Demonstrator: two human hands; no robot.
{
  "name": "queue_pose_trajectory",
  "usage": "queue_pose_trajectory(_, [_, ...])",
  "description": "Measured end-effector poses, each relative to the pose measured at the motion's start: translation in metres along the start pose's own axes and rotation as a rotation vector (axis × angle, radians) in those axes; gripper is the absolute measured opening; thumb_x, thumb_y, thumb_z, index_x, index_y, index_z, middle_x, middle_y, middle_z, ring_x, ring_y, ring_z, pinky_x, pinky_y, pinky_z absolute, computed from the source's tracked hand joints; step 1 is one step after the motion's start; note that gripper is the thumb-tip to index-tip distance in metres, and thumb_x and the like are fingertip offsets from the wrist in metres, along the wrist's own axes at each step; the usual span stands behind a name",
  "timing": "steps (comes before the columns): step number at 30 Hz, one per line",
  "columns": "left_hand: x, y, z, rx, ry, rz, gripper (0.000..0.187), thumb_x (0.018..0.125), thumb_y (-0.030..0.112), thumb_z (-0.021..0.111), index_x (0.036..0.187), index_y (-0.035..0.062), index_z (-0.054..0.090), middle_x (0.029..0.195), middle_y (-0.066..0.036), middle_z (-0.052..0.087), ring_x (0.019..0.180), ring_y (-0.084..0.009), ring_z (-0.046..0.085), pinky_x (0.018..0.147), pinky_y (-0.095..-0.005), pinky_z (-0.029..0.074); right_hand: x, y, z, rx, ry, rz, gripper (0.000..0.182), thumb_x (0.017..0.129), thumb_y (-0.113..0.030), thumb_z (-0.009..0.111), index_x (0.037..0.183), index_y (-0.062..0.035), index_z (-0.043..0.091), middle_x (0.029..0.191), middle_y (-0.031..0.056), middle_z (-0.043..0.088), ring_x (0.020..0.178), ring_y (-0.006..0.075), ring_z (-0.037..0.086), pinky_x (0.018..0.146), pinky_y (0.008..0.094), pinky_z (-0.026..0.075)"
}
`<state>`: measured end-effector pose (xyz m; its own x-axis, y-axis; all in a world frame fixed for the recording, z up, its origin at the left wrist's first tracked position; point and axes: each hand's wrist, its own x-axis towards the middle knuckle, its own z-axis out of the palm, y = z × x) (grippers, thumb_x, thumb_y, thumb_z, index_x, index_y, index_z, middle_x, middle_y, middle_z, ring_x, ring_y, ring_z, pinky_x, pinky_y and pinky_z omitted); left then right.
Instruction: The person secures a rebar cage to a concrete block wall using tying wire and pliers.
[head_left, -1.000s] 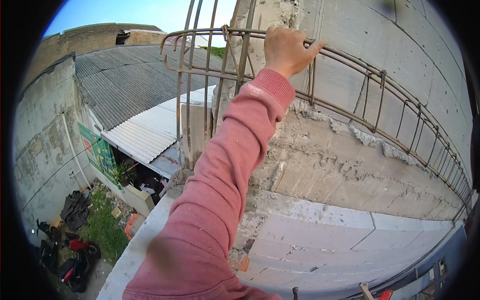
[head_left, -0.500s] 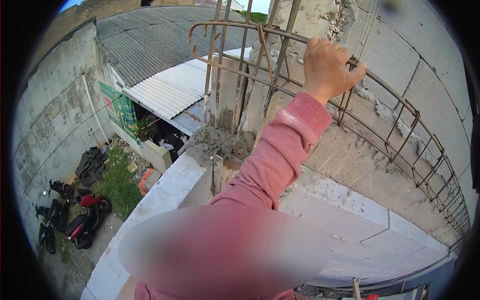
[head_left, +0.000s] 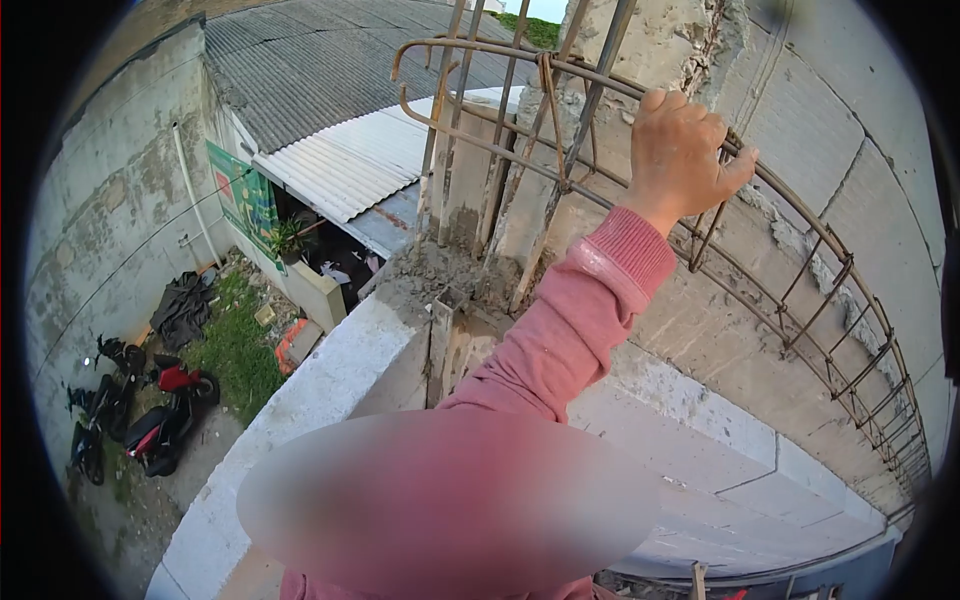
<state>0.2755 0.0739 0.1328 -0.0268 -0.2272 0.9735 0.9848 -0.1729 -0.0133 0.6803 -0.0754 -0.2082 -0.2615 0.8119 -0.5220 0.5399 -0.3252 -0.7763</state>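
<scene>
My left hand (head_left: pixel 690 155) is closed around the top bar of a long steel rebar cage (head_left: pixel 835 245), its knuckles up and its thumb on the right. A pink sleeve (head_left: pixel 560 330) covers that arm. To the left of the hand, the cage's hooked bar ends (head_left: pixel 405 75) stick out past several upright steel bars (head_left: pixel 500 150). These uprights rise from rough mortar (head_left: pixel 435 275) at the wall corner. My right hand does not show. A blurred oval hides the lower middle of the view.
A pale block wall top (head_left: pixel 290 420) runs along the drop at the left. Far below stand motorbikes (head_left: pixel 165 415) beside grass (head_left: pixel 235 350). Corrugated roofs (head_left: pixel 340 160) lie beyond. On the right rises a grey block wall (head_left: pixel 820 130).
The whole scene has shifted a little in view, with the cage and my left hand now slightly lower and further right. The grip on the bar looks the same.
</scene>
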Motion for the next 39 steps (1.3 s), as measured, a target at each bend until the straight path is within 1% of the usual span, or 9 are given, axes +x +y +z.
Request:
queue_pose_trajectory(16, [-0.002, 0.007, -0.018, 0.069, -0.141, 0.037, 0.038, 0.077, 0.045, 0.064, 0.067, 0.0079, 0.061, 0.063, -0.005, 0.056, 0.068, -0.0233, 0.052, 0.071, -0.0352, 0.036, -0.016, 0.031, -0.014, -0.040, 0.050, -0.016, 0.037, 0.063, -0.005, 0.068, 0.100, -0.0017, 0.065, 0.091, 0.0088, 0.063, 0.083, 0.0173, 0.060, 0.069, 0.0280, 0.045])
queue_pose_trajectory(18, [0.002, -0.009, -0.045, -0.111, -0.257, 0.043, 0.040, 0.082, 0.041, 0.064, 0.098, 0.0055, 0.059, 0.101, -0.011, 0.058, 0.096, -0.0274, 0.054, 0.089, -0.0388, 0.037, -0.025, 0.030, -0.022, -0.224, 0.067, -0.120, 0.036, 0.063, -0.005, 0.068, 0.100, -0.0018, 0.065, 0.091, 0.0087, 0.063, 0.083, 0.0173, 0.060, 0.069, 0.0280, 0.045])
queue_pose_trajectory(20, [0.018, -0.050, -0.082, -0.053, -0.119, 0.117, 0.049, 0.086, 0.038, 0.060, 0.122, 0.0052, 0.049, 0.131, -0.016, 0.044, 0.122, -0.0321, 0.041, 0.105, -0.0406, 0.029, -0.033, -0.004, -0.035, -0.452, 0.098, -0.359, 0.035, 0.063, -0.001, 0.065, 0.098, -0.0009, 0.064, 0.093, 0.0155, 0.061, 0.083, 0.0302, 0.060, 0.073, 0.0363, 0.047])
queue_pose_trajectory(23, [0.031, -0.139, -0.114, 0.258, -0.127, 0.039, 0.051, 0.093, 0.046, 0.043, 0.118, 0.0030, 0.053, 0.125, -0.016, 0.052, 0.119, -0.0326, 0.045, 0.103, -0.0443, 0.030, -0.050, -0.091, -0.063, -0.512, 0.249, -0.751, 0.023, 0.062, 0.000, 0.067, 0.084, -0.0025, 0.062, 0.082, 0.0155, 0.058, 0.076, 0.0342, 0.057, 0.068, 0.0374, 0.046])
queue_pose_trajectory(27, [0.027, -0.160, -0.135, 0.429, -0.606, -0.122, 0.064, 0.095, 0.055, 0.029, 0.104, 0.0040, 0.067, 0.110, -0.013, 0.065, 0.108, -0.0284, 0.054, 0.104, -0.0437, 0.030, -0.088, -0.235, -0.112, -0.079, 0.671, -1.255, 0.050, 0.075, 0.006, 0.060, 0.121, 0.0000, 0.040, 0.088, 0.0049, 0.050, 0.073, 0.0113, 0.046, 0.066, 0.0244, 0.041])
queue_pose_trajectory(30, [0.016, -0.173, -0.123, 0.384, -0.385, -0.084, 0.062, 0.095, 0.053, 0.032, 0.091, 0.0054, 0.071, 0.099, -0.011, 0.068, 0.102, -0.0270, 0.057, 0.106, -0.0414, 0.028, -0.108, -0.348, -0.161, -0.045, 1.015, -1.576, 0.036, 0.088, -0.016, 0.060, 0.116, 0.0040, 0.048, 0.069, -0.0016, 0.051, 0.051, 0.0062, 0.036, 0.051, 0.0229, 0.036])
queue_pose_trajectory(33, [0.011, -0.170, -0.119, 0.416, -0.334, -0.128, 0.059, 0.094, 0.053, 0.034, 0.092, 0.0066, 0.071, 0.100, -0.009, 0.068, 0.104, -0.0259, 0.057, 0.109, -0.0405, 0.023, -0.090, -0.402, -0.134, -0.662, 1.210, -1.339, 0.026, 0.084, -0.008, 0.057, 0.105, 0.0042, 0.048, 0.079, 0.0154, 0.061, 0.060, 0.0268, 0.054, 0.058, 0.0365, 0.043])
queue_pose_trajectory(36, [0.002, -0.175, -0.114, 0.471, -0.200, 0.011, 0.056, 0.094, 0.052, 0.036, 0.090, 0.0074, 0.071, 0.096, -0.008, 0.068, 0.102, -0.0255, 0.057, 0.110, -0.0416, 0.022, -0.067, -0.386, -0.092, -1.243, 0.833, -1.082, 0.025, 0.074, 0.000, 0.054, 0.098, 0.0033, 0.047, 0.086, 0.0307, 0.057, 0.080, 0.0455, 0.057, 0.070, 0.0475, 0.043])
queue_pose_trajectory(39, [0.002, -0.175, -0.115, 0.398, -0.160, 0.042, 0.055, 0.093, 0.052, 0.039, 0.089, 0.0079, 0.071, 0.089, -0.008, 0.068, 0.098, -0.0261, 0.059, 0.111, -0.0431, 0.022, -0.114, -0.423, -0.129, -1.095, 0.854, -1.180, 0.031, 0.075, -0.010, 0.059, 0.102, 0.0020, 0.052, 0.069, 0.0100, 0.045, 0.064, 0.0223, 0.044, 0.061, 0.0330, 0.038])
